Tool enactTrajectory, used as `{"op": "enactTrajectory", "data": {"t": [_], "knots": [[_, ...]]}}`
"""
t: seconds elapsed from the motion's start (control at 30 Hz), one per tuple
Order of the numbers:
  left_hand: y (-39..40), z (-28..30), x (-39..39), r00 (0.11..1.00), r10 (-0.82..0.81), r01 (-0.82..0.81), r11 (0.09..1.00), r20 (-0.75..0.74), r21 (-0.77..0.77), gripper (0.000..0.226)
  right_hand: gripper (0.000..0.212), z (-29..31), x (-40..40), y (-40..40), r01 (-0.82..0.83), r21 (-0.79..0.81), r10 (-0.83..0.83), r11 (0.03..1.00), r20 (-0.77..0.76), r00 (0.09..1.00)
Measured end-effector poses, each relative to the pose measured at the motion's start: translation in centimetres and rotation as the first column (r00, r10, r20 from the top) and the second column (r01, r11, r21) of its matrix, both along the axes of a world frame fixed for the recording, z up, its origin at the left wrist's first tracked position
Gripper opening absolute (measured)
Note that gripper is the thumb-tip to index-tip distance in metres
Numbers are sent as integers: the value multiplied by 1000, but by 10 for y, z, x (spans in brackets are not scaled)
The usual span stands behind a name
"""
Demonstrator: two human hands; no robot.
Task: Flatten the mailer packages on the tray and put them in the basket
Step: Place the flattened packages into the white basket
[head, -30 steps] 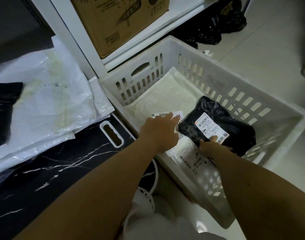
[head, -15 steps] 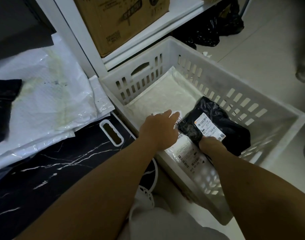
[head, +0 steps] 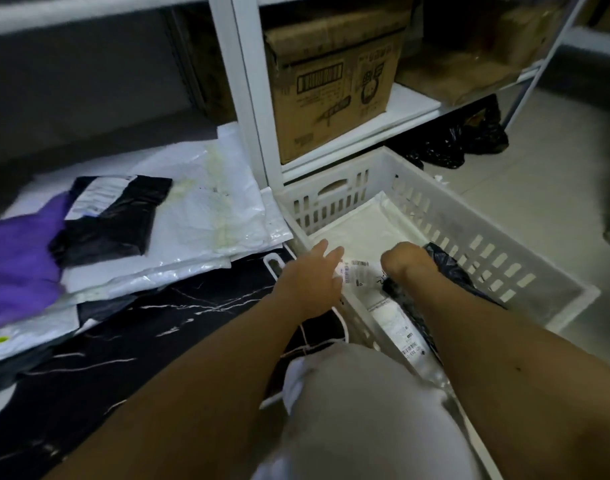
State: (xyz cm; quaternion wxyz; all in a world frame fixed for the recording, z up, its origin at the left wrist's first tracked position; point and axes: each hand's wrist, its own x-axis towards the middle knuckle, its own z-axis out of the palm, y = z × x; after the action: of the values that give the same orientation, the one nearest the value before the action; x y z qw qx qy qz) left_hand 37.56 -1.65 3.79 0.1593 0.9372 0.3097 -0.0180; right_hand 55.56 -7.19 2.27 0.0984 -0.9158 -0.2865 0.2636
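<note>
A white slatted basket (head: 497,268) stands on the floor on the right. Inside lie a large white padded mailer (head: 362,226), a white mailer with shipping labels (head: 364,275) and a black mailer (head: 450,268). My left hand (head: 310,282) hovers over the basket's left rim, fingers straight and holding nothing. My right hand (head: 405,261) is curled over the near edge of the black mailer; its fingers are hidden. On the black marbled tray (head: 158,323) to the left lie white mailers (head: 206,209), a black mailer (head: 113,220) and a purple one (head: 16,258).
A white shelf post (head: 248,98) rises between tray and basket. A cardboard box (head: 331,84) sits on the low shelf behind the basket, with black plastic bags (head: 452,143) under it on the tiled floor. My knee in grey fabric (head: 366,410) is at the bottom.
My left hand has drawn back from the labelled white mailer to the basket's left rim. My right hand has slid left along the black mailer. The view has tilted up toward the shelves.
</note>
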Motion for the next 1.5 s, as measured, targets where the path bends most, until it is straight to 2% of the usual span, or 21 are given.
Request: {"op": "enactTrajectory", "data": {"t": [0.03,0.2,0.37,0.43,0.53,0.7,0.83,1.0,1.13,1.27,1.5], "knots": [[-1,7,-8,1000,21,-20,1000,21,-15,55,18,9,-9,3,-38,5,38,999,6,999],[-3,44,-61,987,117,-118,993,111,-1,51,14,57,-63,23,-216,45,215,975,37,976],[7,57,-122,951,299,-300,954,78,8,54,26,94,-121,47,-454,-10,454,891,14,891],[13,59,-151,926,374,-375,927,54,20,54,29,103,-149,58,-550,-45,551,834,44,833],[22,55,-188,876,481,-482,876,16,20,52,19,105,-190,73,-678,-57,677,733,161,718],[32,42,-249,756,654,-655,755,-43,-22,46,32,89,-268,98,-813,20,749,582,377,545],[42,30,-288,684,729,-730,683,-35,-39,45,44,79,-312,115,-862,-23,797,506,395,457],[52,16,-311,648,762,-760,646,-9,-67,45,50,66,-333,133,-845,-124,814,520,373,446],[52,4,-311,650,759,-758,644,-37,-103,53,51,58,-331,143,-806,-189,807,560,343,480],[49,-1,-307,668,743,-742,660,-45,-118,63,59,49,-326,148,-789,-128,773,601,346,532],[40,11,-306,651,759,-753,644,-12,-131,56,45,49,-323,118,-803,-72,730,591,472,495]]}}
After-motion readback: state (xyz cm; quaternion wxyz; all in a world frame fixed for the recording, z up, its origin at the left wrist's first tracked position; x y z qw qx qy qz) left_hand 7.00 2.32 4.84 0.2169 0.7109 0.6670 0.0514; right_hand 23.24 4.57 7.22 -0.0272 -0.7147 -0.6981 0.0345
